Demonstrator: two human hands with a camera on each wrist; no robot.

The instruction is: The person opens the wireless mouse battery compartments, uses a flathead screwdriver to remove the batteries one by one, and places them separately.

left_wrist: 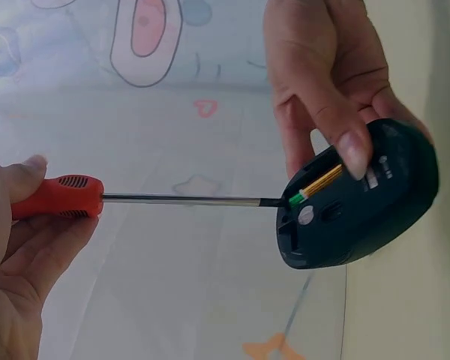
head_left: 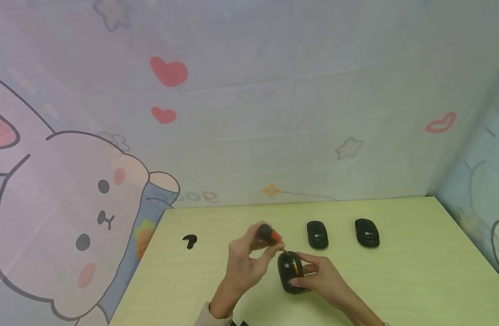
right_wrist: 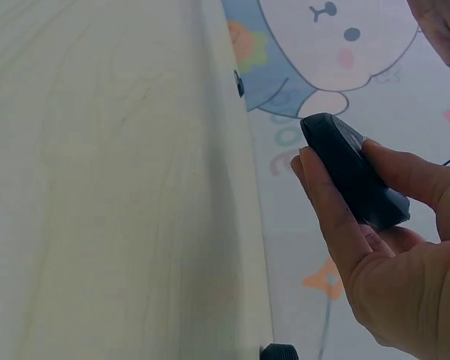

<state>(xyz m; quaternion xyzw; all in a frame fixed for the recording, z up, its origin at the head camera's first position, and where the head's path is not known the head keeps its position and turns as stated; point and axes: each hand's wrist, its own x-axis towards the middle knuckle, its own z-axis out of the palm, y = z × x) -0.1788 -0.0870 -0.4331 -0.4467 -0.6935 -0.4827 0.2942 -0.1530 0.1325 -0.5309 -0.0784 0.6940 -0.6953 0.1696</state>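
My left hand (head_left: 246, 265) grips a screwdriver (left_wrist: 64, 197) by its red and black handle. The slim shaft points across to a black computer mouse (left_wrist: 352, 225), its dark tip right at the edge of the open battery bay, close to the green end of a gold battery (left_wrist: 320, 182). My right hand (head_left: 326, 280) holds that mouse with the underside showing, thumb laid across the bottom near the battery and fingers around the side. In the right wrist view the mouse (right_wrist: 352, 176) is seen edge-on between thumb and fingers, and the screwdriver is mostly out of frame.
Two more black mice (head_left: 317, 235) (head_left: 367, 233) lie at the back right of the pale green table (head_left: 416, 276). Toward the back left lies a small curved black piece (head_left: 190, 241). A printed cloth (head_left: 249, 149) hangs behind the table's far edge.
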